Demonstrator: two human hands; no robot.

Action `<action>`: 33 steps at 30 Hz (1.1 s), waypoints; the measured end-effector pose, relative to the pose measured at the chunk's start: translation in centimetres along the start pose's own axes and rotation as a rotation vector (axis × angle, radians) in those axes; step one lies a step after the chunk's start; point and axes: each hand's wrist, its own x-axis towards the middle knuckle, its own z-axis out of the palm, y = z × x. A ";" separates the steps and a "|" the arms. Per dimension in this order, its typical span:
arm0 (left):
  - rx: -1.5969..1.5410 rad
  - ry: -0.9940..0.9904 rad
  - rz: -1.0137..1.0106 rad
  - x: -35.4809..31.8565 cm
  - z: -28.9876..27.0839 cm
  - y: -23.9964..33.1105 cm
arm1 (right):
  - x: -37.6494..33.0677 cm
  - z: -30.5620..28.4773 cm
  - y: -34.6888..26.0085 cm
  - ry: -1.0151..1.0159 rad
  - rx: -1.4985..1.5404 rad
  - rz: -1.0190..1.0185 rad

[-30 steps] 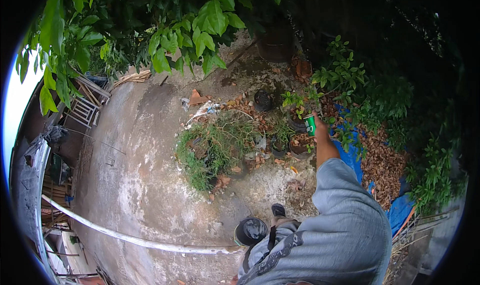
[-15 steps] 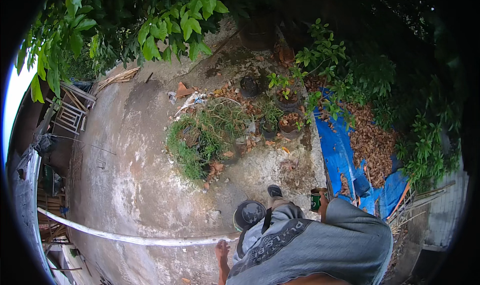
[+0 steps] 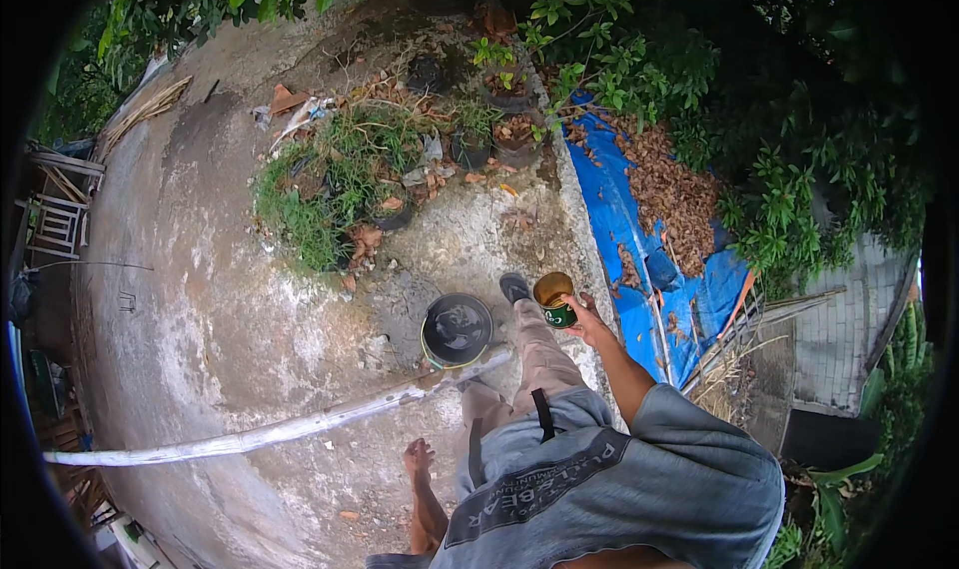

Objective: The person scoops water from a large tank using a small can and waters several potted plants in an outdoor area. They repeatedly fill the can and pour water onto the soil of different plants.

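My right hand (image 3: 587, 321) grips a green tin can (image 3: 559, 315) with a brownish inside. The can is tilted so that its mouth shows. Low at my left side hangs my left hand (image 3: 419, 457), open with loosely bent fingers and nothing in it. A black bucket (image 3: 432, 325) stands on the concrete ahead of me, left of the can and apart from it. Its dark bottom has a wet, greyish sheen. My foot (image 3: 514, 287) is between the bucket and the can.
A whitish pole (image 3: 260, 435) lies across the ground by my legs, reaching the bucket. Potted plants (image 3: 345, 169) and dry leaves lie ahead. A blue tarp (image 3: 599, 204) with a leaf heap (image 3: 674, 194) lies right, beyond a concrete edge. A wooden frame (image 3: 58, 227) stands far left.
My right hand has brought the can forward and left, tilting its mouth into view. The view has shifted, so the bucket shows fully. My left hand stays low and free.
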 end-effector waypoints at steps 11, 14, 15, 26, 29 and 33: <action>-0.109 0.105 -0.230 -6.1 0.6 -15.6 | 14.6 11.3 15.8 -0.035 -1.058 -0.380; 0.082 0.082 -0.110 -3.9 4.5 -14.0 | 19.9 17.7 18.9 -0.136 -1.184 -0.814; 0.185 0.065 -0.057 -3.5 5.3 -12.5 | 22.1 19.3 20.1 -0.207 -1.188 -0.954; -0.009 0.223 -0.347 1.7 7.3 -19.8 | 39.7 31.4 33.4 -0.174 -1.847 -1.266; 0.029 0.278 -0.385 0.3 7.7 -23.7 | 38.8 32.3 35.1 -0.136 -1.645 -1.019; 0.079 0.218 -0.285 -0.1 7.2 -22.8 | 40.0 29.3 34.6 -0.435 -1.439 -0.781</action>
